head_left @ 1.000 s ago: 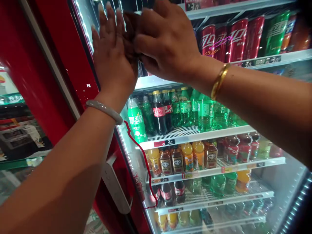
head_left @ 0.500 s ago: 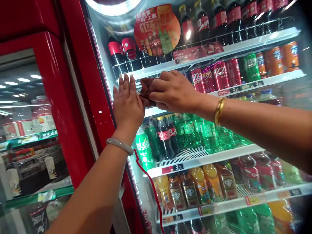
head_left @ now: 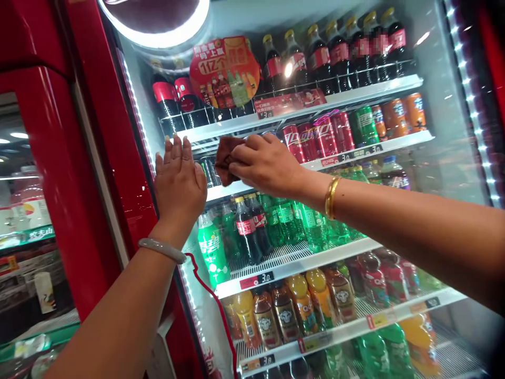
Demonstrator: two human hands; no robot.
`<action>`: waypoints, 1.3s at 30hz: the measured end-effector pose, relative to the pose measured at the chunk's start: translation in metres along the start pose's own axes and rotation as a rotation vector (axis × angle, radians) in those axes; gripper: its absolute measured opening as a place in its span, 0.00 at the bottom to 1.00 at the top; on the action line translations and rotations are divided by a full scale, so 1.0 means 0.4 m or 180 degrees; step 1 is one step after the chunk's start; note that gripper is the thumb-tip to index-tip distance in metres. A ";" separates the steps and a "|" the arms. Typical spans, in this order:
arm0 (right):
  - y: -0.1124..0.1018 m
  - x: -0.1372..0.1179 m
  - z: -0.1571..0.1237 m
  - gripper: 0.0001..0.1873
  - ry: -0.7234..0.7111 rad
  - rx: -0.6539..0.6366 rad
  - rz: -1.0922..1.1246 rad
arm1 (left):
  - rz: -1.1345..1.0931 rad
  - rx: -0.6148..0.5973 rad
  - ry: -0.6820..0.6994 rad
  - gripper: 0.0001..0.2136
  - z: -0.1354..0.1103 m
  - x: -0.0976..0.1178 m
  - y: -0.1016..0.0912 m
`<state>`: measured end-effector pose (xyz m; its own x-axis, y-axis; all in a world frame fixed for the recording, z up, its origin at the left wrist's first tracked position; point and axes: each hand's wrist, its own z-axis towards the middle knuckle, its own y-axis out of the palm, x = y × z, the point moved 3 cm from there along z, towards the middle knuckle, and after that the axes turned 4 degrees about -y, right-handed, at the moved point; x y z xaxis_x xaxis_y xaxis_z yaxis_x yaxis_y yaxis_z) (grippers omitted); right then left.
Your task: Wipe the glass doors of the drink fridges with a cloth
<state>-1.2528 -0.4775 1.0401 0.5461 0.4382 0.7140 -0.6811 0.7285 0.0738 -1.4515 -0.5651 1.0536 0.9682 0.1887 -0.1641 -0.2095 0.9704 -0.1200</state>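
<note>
My left hand [head_left: 178, 181] lies flat with fingers together against the edge of the open red fridge door [head_left: 114, 173]. A pale bangle sits on that wrist. My right hand [head_left: 267, 164], with a gold bangle, is closed on a dark brown cloth [head_left: 225, 157] and presses it at the front of the can shelf [head_left: 315, 163]. Red cola cans [head_left: 315, 138] stand just right of that hand. A dark can [head_left: 208, 171] shows between my two hands.
The lit cooler holds cola bottles [head_left: 339, 50] on the top shelf, green and orange cans [head_left: 390, 118], green soda bottles [head_left: 300, 221] and orange and brown drink bottles [head_left: 300, 308] lower down. A round promo sign [head_left: 224, 73] hangs at the top. Shop shelves [head_left: 27, 237] show left.
The view has tilted upward and pulled back, so both hands sit lower in the picture. My right hand has slid the cloth slightly left along the shelf; my left hand stays flat on the door.
</note>
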 end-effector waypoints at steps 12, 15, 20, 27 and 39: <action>-0.023 0.011 -0.067 0.20 0.0388 -0.0040 0.0055 | -0.0510 -0.0079 -0.0090 0.31 0.011 0.201 0.038; -0.047 0.096 -0.131 0.18 0.0242 -0.0141 0.0136 | -0.0518 -0.0155 0.0038 0.30 0.027 0.247 0.053; -0.027 0.192 -0.109 0.23 0.0954 0.0258 0.0186 | -0.0941 0.0047 0.0210 0.30 0.098 0.326 0.103; -0.039 0.154 -0.165 0.21 0.1034 -0.0006 0.0204 | -0.1029 0.0261 0.0369 0.30 0.073 0.382 0.155; 0.024 0.185 -0.138 0.27 0.1744 0.0192 0.0210 | -0.1912 0.0487 0.0433 0.32 0.118 0.466 0.147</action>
<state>-1.1921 -0.4093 1.0552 0.6643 0.7034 0.2530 -0.7403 0.6659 0.0926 -1.2770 -0.4659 1.0623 0.8827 -0.4064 -0.2359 0.3965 0.9136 -0.0903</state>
